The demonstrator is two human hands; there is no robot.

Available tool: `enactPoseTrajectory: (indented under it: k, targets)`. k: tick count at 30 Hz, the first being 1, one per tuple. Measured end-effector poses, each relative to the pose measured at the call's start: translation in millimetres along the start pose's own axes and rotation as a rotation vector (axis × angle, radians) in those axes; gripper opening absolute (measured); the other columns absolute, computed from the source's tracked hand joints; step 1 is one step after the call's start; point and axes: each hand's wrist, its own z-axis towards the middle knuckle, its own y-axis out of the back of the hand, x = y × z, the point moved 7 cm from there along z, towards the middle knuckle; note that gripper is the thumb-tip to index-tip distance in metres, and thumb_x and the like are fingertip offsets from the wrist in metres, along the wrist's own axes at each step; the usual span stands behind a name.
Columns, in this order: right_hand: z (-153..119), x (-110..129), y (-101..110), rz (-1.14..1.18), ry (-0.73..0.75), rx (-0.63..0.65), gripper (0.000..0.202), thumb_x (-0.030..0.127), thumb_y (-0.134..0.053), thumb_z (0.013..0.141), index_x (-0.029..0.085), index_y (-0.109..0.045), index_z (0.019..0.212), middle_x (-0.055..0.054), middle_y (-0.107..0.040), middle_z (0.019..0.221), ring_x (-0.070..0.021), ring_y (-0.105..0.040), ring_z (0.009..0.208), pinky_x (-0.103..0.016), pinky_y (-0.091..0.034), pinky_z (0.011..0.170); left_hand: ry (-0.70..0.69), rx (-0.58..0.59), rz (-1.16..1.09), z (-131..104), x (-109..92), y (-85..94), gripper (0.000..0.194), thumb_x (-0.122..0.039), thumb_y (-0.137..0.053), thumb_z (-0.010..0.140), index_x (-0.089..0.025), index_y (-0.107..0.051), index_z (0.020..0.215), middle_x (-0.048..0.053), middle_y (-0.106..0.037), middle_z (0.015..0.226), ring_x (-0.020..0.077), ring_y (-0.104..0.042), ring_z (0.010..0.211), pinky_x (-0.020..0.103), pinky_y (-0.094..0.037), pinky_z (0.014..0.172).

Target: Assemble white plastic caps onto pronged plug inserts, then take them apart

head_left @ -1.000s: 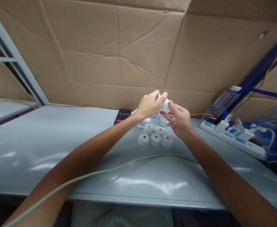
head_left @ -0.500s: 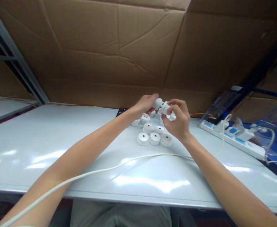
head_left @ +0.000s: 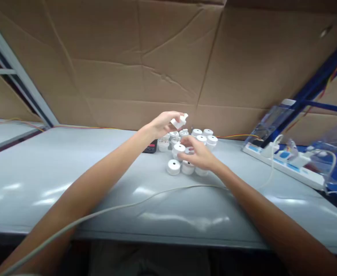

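Observation:
My left hand (head_left: pixel 166 123) is raised over the back of the table, its fingers closed on a white blocky plastic piece (head_left: pixel 179 122) with a narrower end pointing up. Lower and to the right, my right hand (head_left: pixel 199 153) has thumb and fingers around a round white plastic cap (head_left: pixel 179 149) with a dark dot on top. In front of that hand stand more such caps (head_left: pixel 173 167), partly covered by it. Behind are several white round pieces with openings and raised parts (head_left: pixel 163 143), and further dotted caps (head_left: pixel 211 140) sit to the right.
A black device (head_left: pixel 150 147) lies left of the white pieces. At the right is a white power strip (head_left: pixel 285 165) with plugs and adapters in it. A white cable (head_left: pixel 157 196) crosses the table in front of both hands. Cardboard (head_left: pixel 113 76) stands behind the table.
My hands were together at the back, holding white parts against each other. Now they are apart: the left holds a blocky piece, and the right has come down and left onto a round cap.

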Motion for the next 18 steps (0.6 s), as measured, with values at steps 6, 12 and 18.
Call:
enactPoseTrajectory:
  k: [6,12,18]
  targets:
    - [-1,6,-4,0.003,0.008,0.113,0.031,0.031,-0.071,0.079,0.024,-0.064,0.109,-0.007,-0.072,0.117,-0.0278,-0.067,0.102,-0.039,-0.053,0.080,0.089,-0.043,0.003,0,23,-3.6,0.026,-0.014,-0.072,0.068,-0.017,-0.065,0.092,0.005,-0.071,0.094,0.0171,-0.067,0.085,0.029,-0.054,0.074]
    - [-5,23,-9,-0.032,0.104,0.136,0.027,0.024,-0.068,0.077,0.022,-0.062,0.103,-0.005,-0.069,0.104,-0.0245,-0.063,0.089,-0.037,-0.048,0.077,-0.078,0.022,0.339,5,36,-18.8,0.035,-0.023,-0.078,0.070,-0.017,-0.065,0.102,0.003,-0.072,0.091,0.0175,-0.067,0.082,0.028,-0.052,0.073]
    - [-7,30,-12,-0.030,0.143,0.156,0.025,0.023,-0.067,0.077,0.022,-0.059,0.101,-0.004,-0.067,0.102,-0.0224,-0.060,0.090,-0.034,-0.046,0.077,-0.205,0.008,0.525,8,41,-29.1,0.030,-0.028,-0.078,0.072,-0.018,-0.067,0.097,0.005,-0.074,0.098,0.0203,-0.069,0.093,0.031,-0.053,0.083]
